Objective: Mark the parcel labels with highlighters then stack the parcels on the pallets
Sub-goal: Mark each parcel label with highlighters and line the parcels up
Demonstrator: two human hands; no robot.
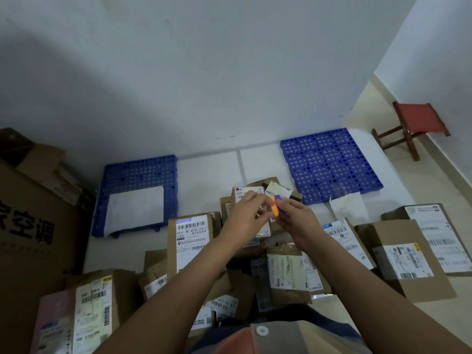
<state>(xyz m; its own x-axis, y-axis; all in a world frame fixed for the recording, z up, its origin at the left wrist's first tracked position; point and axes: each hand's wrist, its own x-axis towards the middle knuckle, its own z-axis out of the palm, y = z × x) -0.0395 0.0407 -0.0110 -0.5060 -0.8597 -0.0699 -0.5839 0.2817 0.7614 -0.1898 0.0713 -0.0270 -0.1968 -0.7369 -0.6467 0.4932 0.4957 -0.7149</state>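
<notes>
Your left hand and right hand meet at frame centre, both raised above the parcel pile; left fingers pinch the orange highlighter, right fingers pinch the purple highlighter just beside it; the two pens touch or nearly touch, can't tell which; caps on or off not readable, too blurred. Parcels are brown cartons with white barcode labels, scattered across the lower half of the frame on the floor; one tall carton stands upright just left of your left wrist; a wider box sits at right of frame, another labelled box behind it. Left blue pallet is at centre-left against the wall, carrying one flat white parcel; right blue pallet is at upper right of centre, top bare; a loose white sheet lies just at its near edge. Large printed carton fills the left edge; red folding stool stands at far right by the wall.
</notes>
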